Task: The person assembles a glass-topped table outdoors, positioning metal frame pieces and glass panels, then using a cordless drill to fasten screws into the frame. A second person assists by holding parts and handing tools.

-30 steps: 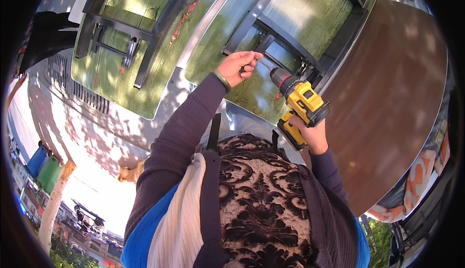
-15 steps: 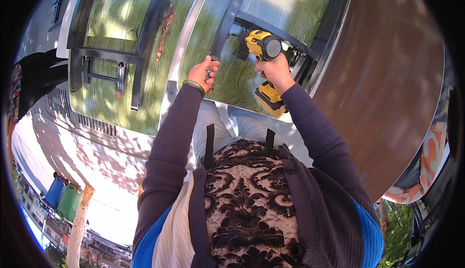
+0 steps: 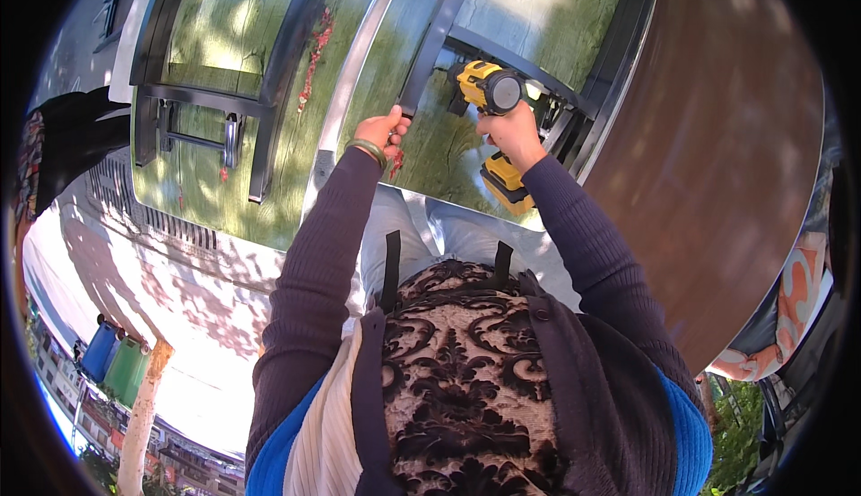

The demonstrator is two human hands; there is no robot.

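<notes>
My right hand [image 3: 511, 137] is wrapped round the grip of a yellow and black cordless drill [image 3: 489, 85]. Its nose points away to the left, over a dark metal frame [image 3: 516, 61] on a greenish, glossy panel [image 3: 439, 160]. The drill's yellow battery base shows below my wrist. My left hand [image 3: 384, 133] is closed, with thumb and forefinger pinching the near end of a dark metal bar [image 3: 430, 52] of that frame. Small shiny pieces seem to sit in its curled fingers, too small to name. The drill's tip is hard to make out against the dark frame.
To the left lies a second greenish panel [image 3: 291, 137] with a dark frame [image 3: 269, 101] and red scraps on it. A brown round tabletop [image 3: 717, 137] fills the right side. A person in dark clothing [image 3: 85, 137] stands at far left. Blue and green bins [image 3: 126, 370] stand beyond a trunk.
The whole view has shifted slightly. My left hand's fingers have closed further round the bar's end, and the shiny pieces show less. The drill stays in my right hand, almost unmoved.
</notes>
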